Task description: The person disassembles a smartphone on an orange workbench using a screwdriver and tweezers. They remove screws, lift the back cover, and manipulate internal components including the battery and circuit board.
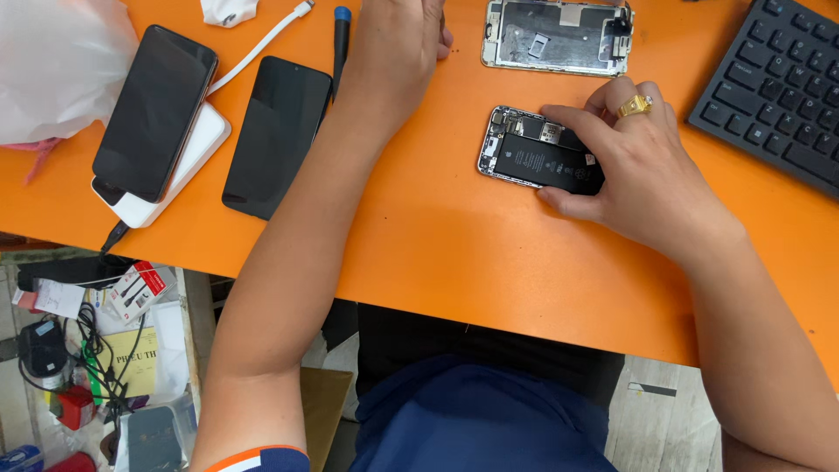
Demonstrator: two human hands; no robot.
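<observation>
Centrally, the opened black-and-silver phone body with its exposed battery lies on the orange table, long axis left to right. The right hand pins its right end, fingers spread flat; the left hand rests farther off, its grip hidden.

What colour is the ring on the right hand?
Gold; the ring sits on the right hand, head view.
</observation>
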